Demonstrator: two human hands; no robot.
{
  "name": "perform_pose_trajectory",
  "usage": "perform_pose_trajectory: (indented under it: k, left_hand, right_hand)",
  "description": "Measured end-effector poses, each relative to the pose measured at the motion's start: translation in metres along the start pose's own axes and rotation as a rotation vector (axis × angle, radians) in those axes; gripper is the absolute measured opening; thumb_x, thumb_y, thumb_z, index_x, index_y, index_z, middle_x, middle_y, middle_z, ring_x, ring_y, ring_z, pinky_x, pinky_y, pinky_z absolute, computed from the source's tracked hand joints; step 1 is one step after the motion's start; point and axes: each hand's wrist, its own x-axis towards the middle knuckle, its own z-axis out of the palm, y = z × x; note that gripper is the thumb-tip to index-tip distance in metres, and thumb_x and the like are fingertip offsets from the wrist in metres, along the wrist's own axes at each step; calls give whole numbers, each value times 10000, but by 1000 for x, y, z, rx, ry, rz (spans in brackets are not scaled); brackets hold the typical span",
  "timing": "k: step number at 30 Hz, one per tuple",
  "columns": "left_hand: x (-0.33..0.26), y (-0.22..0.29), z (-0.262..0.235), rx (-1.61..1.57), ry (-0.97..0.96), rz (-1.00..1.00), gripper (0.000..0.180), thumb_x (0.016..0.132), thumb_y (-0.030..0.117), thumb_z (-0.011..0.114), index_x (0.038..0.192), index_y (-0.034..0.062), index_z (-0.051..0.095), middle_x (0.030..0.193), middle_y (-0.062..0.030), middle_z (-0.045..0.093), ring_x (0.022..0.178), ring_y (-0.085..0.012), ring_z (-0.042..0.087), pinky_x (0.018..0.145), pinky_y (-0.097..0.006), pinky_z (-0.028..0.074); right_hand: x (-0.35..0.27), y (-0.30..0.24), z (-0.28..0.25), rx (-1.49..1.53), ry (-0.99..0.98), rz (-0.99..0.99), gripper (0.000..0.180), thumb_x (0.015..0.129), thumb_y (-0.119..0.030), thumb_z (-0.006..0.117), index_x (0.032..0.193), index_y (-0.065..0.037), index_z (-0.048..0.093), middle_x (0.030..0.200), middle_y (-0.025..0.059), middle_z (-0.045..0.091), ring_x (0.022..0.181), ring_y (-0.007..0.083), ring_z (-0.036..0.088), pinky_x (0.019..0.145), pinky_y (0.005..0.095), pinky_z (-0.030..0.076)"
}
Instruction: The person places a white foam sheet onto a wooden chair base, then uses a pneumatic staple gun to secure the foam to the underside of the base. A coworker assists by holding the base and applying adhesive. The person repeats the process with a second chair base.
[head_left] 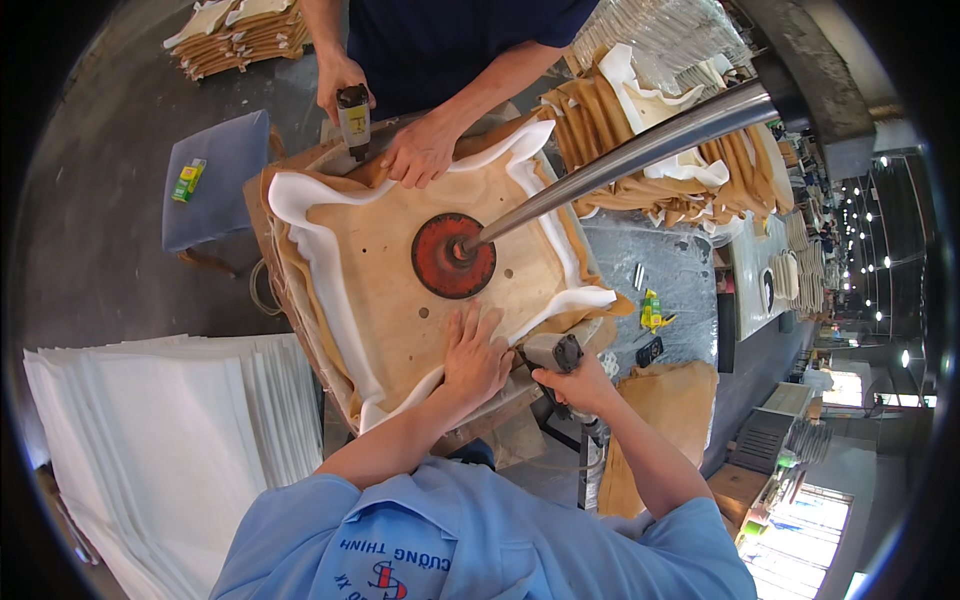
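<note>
I see the wooden panel [378, 290] under a red disc [428, 250], white foam [327, 262] around it; my left grip [475, 355] lies spread on it, my right grip [582, 380] wraps a staple gun [550, 351] at the near edge, a co-worker's hand [420, 150] touches the far edge.

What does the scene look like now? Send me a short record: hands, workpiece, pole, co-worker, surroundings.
Left hand: resting on the wooden board
Right hand: gripping a power tool at the board's near edge
Board trim: white padding and brown cloth around the edges
Pole: metal, slanting down to a red disc on the board
Co-worker: opposite, holding a second tool
Lower left: white sheets, stacked
Upper left: blue stool bearing a green-and-yellow box
</note>
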Motion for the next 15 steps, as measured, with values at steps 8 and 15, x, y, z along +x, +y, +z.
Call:
perform_pose_trajectory:
  k: [8,15]
  left_hand:
    - [2,2,-6,2,19,22,233,903,284,806,974,65,772,1573,-157,517,1631,-440,280,1337,-661,149]
    - [-32,4,-19,6,94,22,292,854,275,871,990,53,739,1443,-194,545,1561,-465,354,1300,-733,172]
  right_hand:
    - [9,13,17,-157,112,-197,426,911,-331,895,1128,5,749,846,74,746,602,144,673,569,336,537]
    - [-5,11,5,61,57,-21,389,910,-299,904,1087,9,746,800,49,738,558,128,647,547,312,521]
